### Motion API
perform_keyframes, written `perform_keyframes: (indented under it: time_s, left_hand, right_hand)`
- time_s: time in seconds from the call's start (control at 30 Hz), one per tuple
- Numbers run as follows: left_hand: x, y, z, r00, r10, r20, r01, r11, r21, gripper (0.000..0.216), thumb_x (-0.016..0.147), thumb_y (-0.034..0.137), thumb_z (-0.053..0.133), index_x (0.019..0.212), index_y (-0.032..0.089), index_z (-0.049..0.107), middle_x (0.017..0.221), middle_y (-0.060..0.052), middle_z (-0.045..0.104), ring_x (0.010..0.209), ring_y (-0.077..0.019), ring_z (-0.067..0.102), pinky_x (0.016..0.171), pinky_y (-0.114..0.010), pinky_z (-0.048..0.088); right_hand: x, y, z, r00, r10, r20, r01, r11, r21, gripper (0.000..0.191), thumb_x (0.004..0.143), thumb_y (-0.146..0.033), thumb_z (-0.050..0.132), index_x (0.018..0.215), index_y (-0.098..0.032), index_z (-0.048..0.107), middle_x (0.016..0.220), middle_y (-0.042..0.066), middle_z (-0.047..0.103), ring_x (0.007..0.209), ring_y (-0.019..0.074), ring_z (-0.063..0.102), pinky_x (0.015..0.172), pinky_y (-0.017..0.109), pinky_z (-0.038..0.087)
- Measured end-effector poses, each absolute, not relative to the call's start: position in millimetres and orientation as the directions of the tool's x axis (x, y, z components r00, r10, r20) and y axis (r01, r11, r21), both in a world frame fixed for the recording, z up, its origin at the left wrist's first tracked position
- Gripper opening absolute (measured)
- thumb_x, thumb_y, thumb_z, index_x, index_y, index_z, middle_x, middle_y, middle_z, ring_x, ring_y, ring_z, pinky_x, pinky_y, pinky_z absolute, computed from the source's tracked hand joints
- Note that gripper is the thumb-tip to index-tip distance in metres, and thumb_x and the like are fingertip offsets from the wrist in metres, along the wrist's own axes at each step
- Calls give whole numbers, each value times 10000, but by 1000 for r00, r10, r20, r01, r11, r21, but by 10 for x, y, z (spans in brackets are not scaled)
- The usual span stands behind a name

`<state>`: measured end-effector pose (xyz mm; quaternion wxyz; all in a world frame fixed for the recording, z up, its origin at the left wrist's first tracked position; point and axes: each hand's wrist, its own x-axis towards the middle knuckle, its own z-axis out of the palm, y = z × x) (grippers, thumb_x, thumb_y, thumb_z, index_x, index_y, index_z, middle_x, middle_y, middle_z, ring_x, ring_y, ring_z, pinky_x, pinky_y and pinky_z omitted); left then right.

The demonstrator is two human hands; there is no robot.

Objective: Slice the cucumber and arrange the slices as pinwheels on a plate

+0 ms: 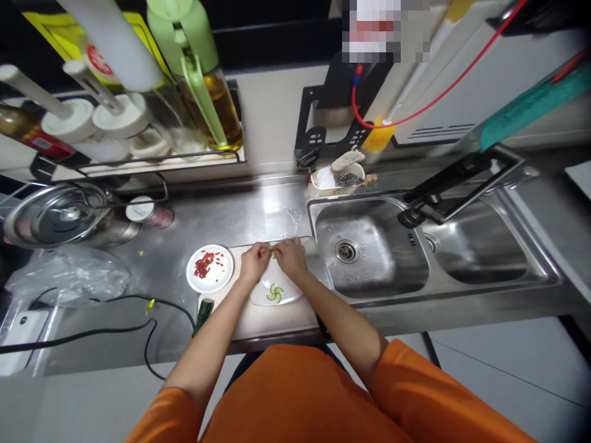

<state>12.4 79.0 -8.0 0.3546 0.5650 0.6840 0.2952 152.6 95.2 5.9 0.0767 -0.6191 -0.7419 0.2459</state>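
My left hand point(253, 261) and my right hand point(290, 255) meet above a pale cutting board point(272, 320), fingers pinched together on a small green cucumber piece point(272, 249). Just below them lies a white plate point(289, 293) with a few cucumber slices point(275, 293) set in a fan. A round white plate point(210, 269) with red chopped bits point(204, 264) stands left of my left hand. A dark green cucumber end point(203, 314) rests at the board's left edge.
A double steel sink point(383, 258) with a black faucet point(443, 194) lies to the right. A steel pot lid point(60, 215), a plastic bag point(69, 277) and black cables point(115, 320) fill the left counter. A shelf with oil bottles point(217, 104) hangs behind.
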Motion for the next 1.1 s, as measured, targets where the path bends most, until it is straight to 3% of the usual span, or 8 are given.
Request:
perform_keyframes:
  time_s: [0.27,0.43,1.1]
  left_hand:
    - [120,795,-67,-114,983,-142,585,182,791,150,757,224,561,887,205,635,730,10,681,635,-113,590,629,-207,421]
    - [117,794,-65,-114,983,-144,574,183,798,151,751,213,563,885,204,632,744,11,686,647,-113,595,635,-205,422]
    - [99,796,-1,-107,984,-140,605,176,776,189,753,234,572,919,198,657,740,2,687,671,-123,605,642,-209,434]
  right_hand:
    - [1507,942,8,-200,967,-161,874,102,-476,213,888,-287,470,986,-255,656,1020,52,617,1037,236,382,758,334,317]
    - [1501,917,2,-176,977,-119,871,98,-482,201,894,-282,448,912,-235,643,980,44,626,1013,233,399,744,326,318]
    - [1494,897,7,-180,968,-173,874,77,-480,232,893,-266,436,956,-257,660,1020,44,615,1052,236,384,783,342,322]
